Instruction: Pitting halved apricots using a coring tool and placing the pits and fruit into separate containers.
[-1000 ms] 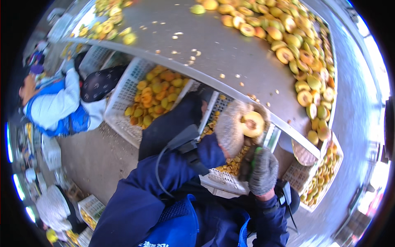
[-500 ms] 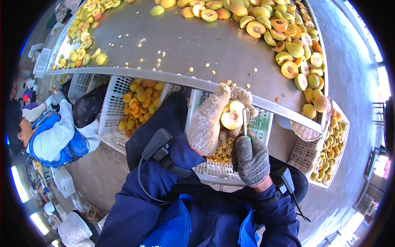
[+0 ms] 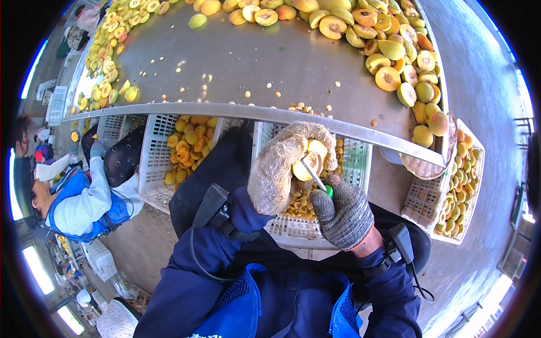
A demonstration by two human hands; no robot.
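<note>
My left hand (image 3: 276,169), in a fuzzy beige glove, is closed round a halved yellow peach (image 3: 301,169), cut face toward me. My right hand (image 3: 348,217), in a grey knit glove, grips the green handle of a slim metal pitting tool (image 3: 315,176). The tool's tip rests at the hollow in the middle of the cut face; how deep it goes I cannot tell. Both hands are above a white plastic crate (image 3: 293,230) between my knees, which holds small yellow-brown pits or pieces (image 3: 301,207).
A metal table (image 3: 225,67) spans the front, its raised edge just beyond my hands. Peach halves (image 3: 389,50) heap along its far and right sides; small kernels lie scattered. Fruit-filled crates stand left (image 3: 147,163) and right (image 3: 420,205), near a wicker basket (image 3: 422,166). A person (image 3: 84,197) sits at left.
The tool has swung from upright beside the peach to slanting across its cut face. My left hand has tilted the peach and shifted slightly left and down.
</note>
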